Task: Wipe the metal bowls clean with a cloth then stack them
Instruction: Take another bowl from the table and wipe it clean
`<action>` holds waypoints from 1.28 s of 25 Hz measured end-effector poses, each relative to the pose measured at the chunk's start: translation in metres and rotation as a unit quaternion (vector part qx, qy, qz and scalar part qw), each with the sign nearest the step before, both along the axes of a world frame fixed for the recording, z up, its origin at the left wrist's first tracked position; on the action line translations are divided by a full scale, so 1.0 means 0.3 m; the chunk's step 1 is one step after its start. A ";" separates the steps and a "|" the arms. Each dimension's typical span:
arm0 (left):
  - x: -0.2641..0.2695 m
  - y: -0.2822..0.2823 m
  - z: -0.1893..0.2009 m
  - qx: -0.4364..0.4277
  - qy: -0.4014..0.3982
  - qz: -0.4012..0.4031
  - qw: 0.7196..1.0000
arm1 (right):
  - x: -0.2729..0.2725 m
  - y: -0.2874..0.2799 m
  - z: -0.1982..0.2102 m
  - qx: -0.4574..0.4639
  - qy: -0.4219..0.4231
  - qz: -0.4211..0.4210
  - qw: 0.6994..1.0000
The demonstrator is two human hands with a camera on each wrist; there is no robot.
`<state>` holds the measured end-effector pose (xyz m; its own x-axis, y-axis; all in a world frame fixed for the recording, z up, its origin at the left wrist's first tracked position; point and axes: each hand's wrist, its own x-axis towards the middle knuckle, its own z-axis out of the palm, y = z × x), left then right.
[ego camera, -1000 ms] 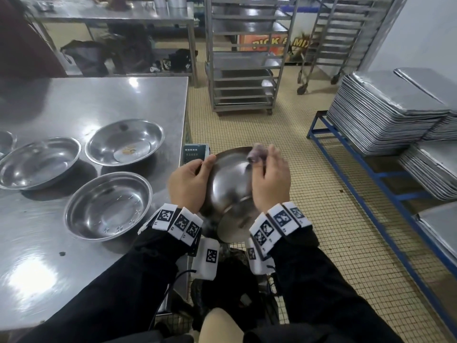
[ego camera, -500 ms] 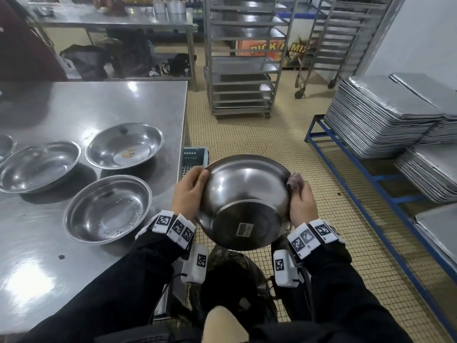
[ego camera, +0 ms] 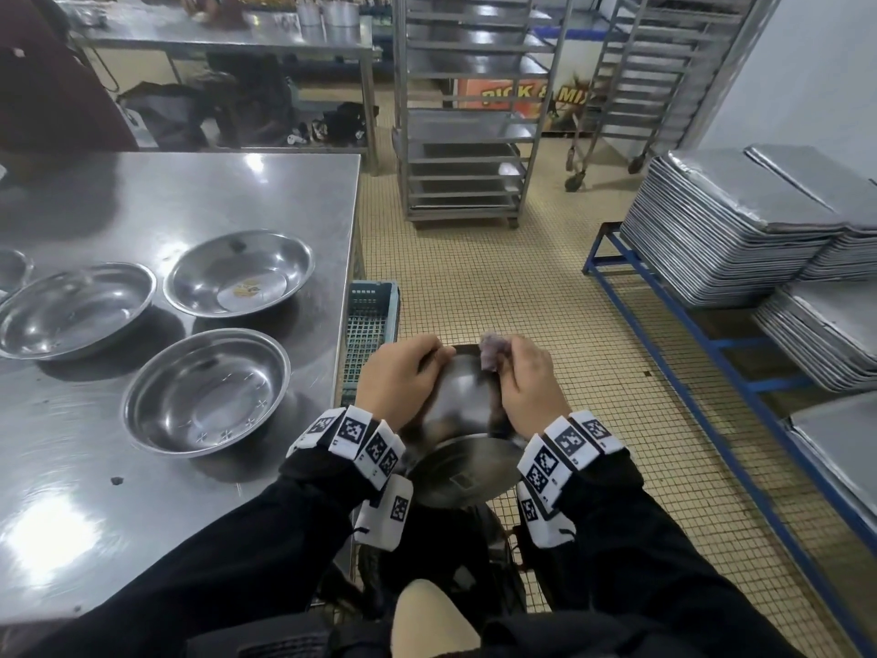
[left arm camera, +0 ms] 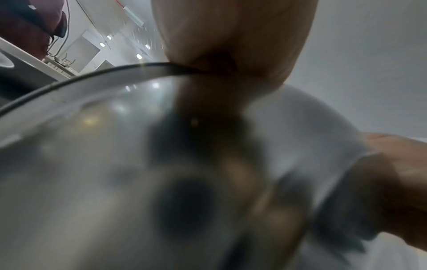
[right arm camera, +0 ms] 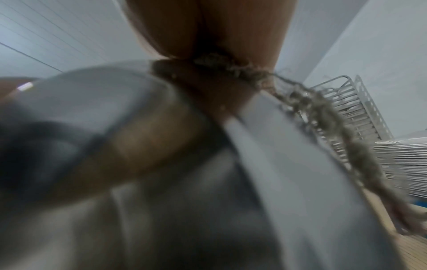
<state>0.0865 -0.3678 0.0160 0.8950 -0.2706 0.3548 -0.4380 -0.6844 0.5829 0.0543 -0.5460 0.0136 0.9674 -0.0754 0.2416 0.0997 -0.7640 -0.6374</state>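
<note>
I hold a metal bowl [ego camera: 462, 420] in front of my lap, its underside turned up toward me. My left hand [ego camera: 403, 377] grips the bowl's far left rim [left arm camera: 104, 73]. My right hand [ego camera: 522, 382] presses a small greyish-purple cloth [ego camera: 491, 351] against the bowl's far rim, fingers curled over it; the cloth [right arm camera: 312, 109] trails along the edge in the right wrist view. Three more metal bowls lie upright on the steel table: a near one [ego camera: 206, 391], a far one [ego camera: 239, 273] with a yellowish stain, and a left one [ego camera: 76, 308].
The steel table [ego camera: 190, 192] fills the left. A blue-green crate [ego camera: 368, 325] stands on the tiled floor beside its edge. Stacks of metal trays [ego camera: 726, 225] sit on a blue rack at right. Wheeled shelf racks [ego camera: 465, 135] stand farther back.
My right hand has slid with the cloth from the bowl's right side back to its far rim. My left hand has shifted up along the rim, and the bowl has tipped further.
</note>
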 end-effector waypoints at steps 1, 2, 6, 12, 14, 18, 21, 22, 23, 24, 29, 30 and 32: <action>-0.006 0.003 -0.003 -0.003 0.000 0.002 1.000 | -0.004 0.001 -0.006 0.036 -0.010 -0.001 0.999; -0.008 0.007 -0.010 -0.011 0.007 0.008 1.000 | -0.009 -0.002 -0.010 0.065 -0.015 -0.007 0.998; -0.006 0.014 -0.029 -0.075 0.071 0.078 0.992 | -0.044 -0.027 -0.015 0.058 0.011 -0.076 0.995; 0.007 0.014 -0.021 -0.157 0.128 0.133 0.970 | -0.149 0.080 -0.051 -0.004 -0.153 -0.048 0.987; 0.008 0.010 -0.018 -0.171 0.131 0.117 0.970 | -0.124 0.111 -0.041 -0.038 -0.164 -0.027 0.985; 0.019 0.004 -0.014 -0.186 0.119 0.086 0.971 | -0.038 0.089 0.002 -0.007 -0.047 -0.126 0.991; 0.036 0.024 -0.018 -0.231 0.122 0.111 0.959 | -0.028 -0.011 -0.001 0.250 0.103 -0.199 0.942; 0.041 0.033 -0.025 -0.244 0.125 0.120 0.954 | -0.043 -0.034 -0.010 0.306 0.134 -0.214 0.918; 0.047 0.042 -0.031 -0.254 0.127 0.128 0.950 | -0.060 -0.042 -0.019 0.319 0.146 -0.216 0.911; 0.049 0.047 -0.034 -0.261 0.127 0.133 0.948 | -0.074 -0.038 -0.029 0.303 0.131 -0.207 0.921; 0.044 0.021 -0.013 -0.250 0.110 0.105 0.956 | -0.071 0.063 -0.023 0.055 -0.094 -0.080 0.991; 0.043 0.012 -0.006 -0.242 0.103 0.096 0.960 | -0.056 0.077 -0.010 -0.011 -0.106 -0.073 0.992; 0.045 0.000 0.006 -0.230 0.096 0.084 0.965 | -0.016 0.080 0.020 -0.066 -0.088 -0.082 0.991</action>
<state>0.1000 -0.3679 0.0179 0.9734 0.0310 0.2268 -0.1977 -0.3856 0.9012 0.0496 -0.5219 0.0196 0.8866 -0.1851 0.4239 0.0677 -0.8546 -0.5148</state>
